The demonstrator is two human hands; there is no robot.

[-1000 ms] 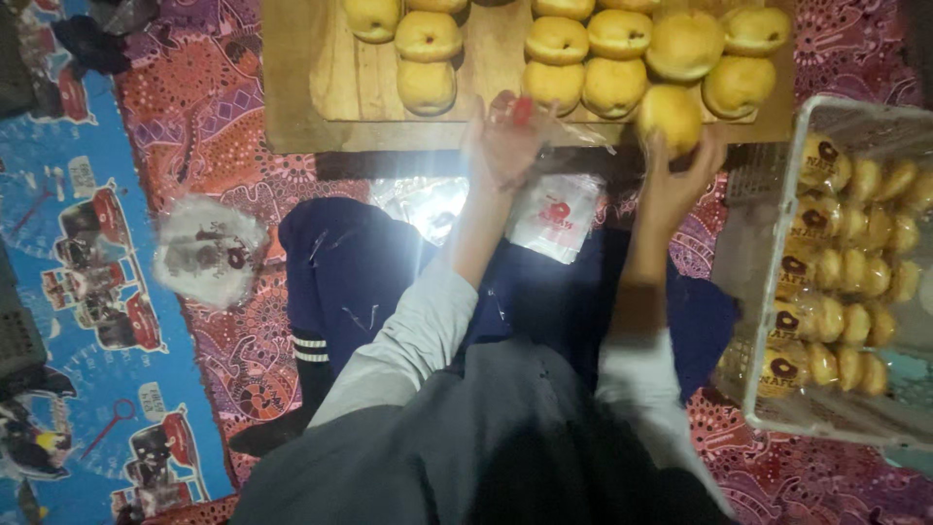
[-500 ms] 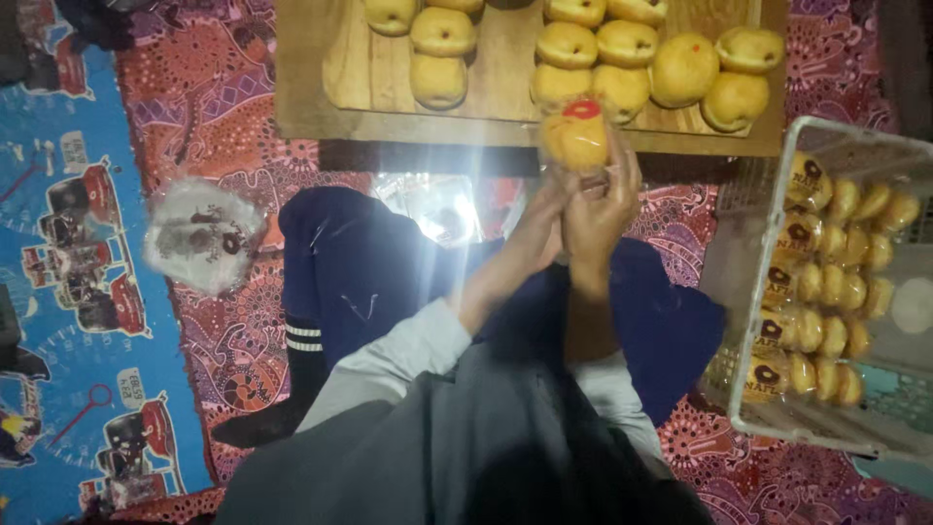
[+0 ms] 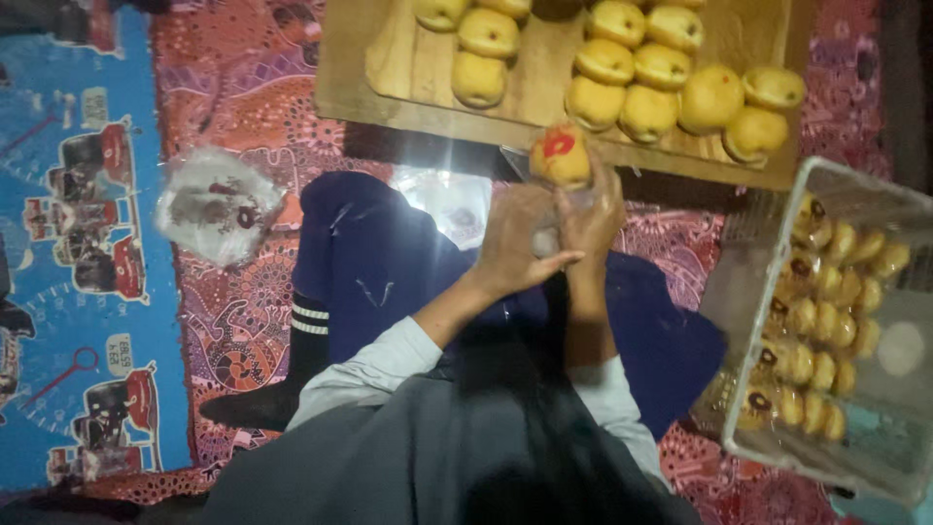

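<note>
Both hands' fingers close around a round yellow bun with a red mark (image 3: 560, 156): left hand (image 3: 515, 243), right hand (image 3: 591, 219); its thin clear wrapper is hard to make out.

Person, seated, seen from above: dark grey top with long light grey sleeves, cuffs ending above the wrists; left hand (image 3: 513, 243) and right hand (image 3: 591, 216) bare, no rings or watch visible. Dark navy trousers with faint pale scuff marks on the fabric. One black sock (image 3: 292, 365) with two white bands at the top
</note>
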